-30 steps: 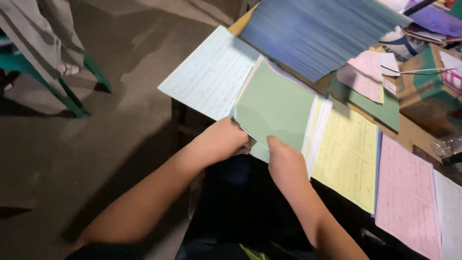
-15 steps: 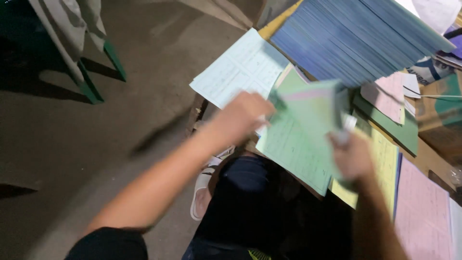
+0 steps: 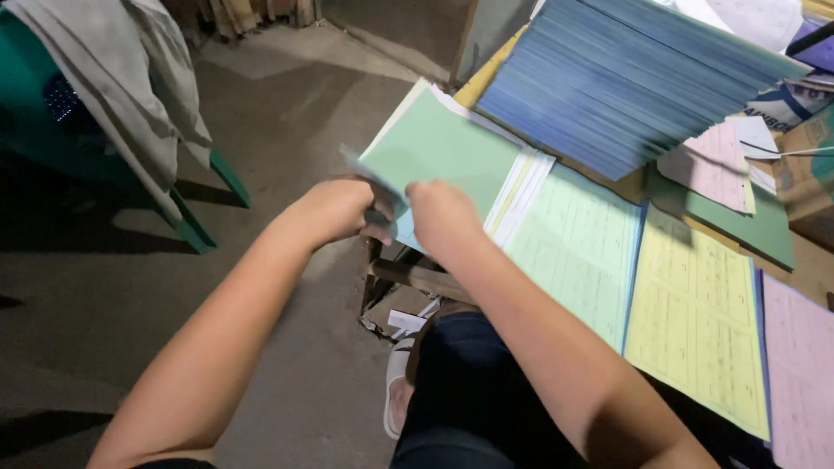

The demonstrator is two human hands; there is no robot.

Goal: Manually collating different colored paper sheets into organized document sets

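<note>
My left hand (image 3: 334, 208) and my right hand (image 3: 443, 217) meet at the near left corner of a green sheet set (image 3: 443, 148) that lies on a white stack at the table's left end. Both hands pinch its edge, and a thin blurred sheet corner sticks up between them. To the right lie a pale green printed form (image 3: 578, 247), a yellow form (image 3: 699, 317) and a pink form (image 3: 799, 373) in a row.
A tall fanned stack of blue sheets (image 3: 625, 74) sits at the back of the table. Loose pink and green papers (image 3: 721, 165) lie behind the yellow form. A green plastic chair (image 3: 52, 130) draped with grey cloth stands on the concrete floor at left. My knee is under the table.
The green set, lifted and held in the air half a second ago, now lies flat on the left stack. Both hands have come together at its near corner.
</note>
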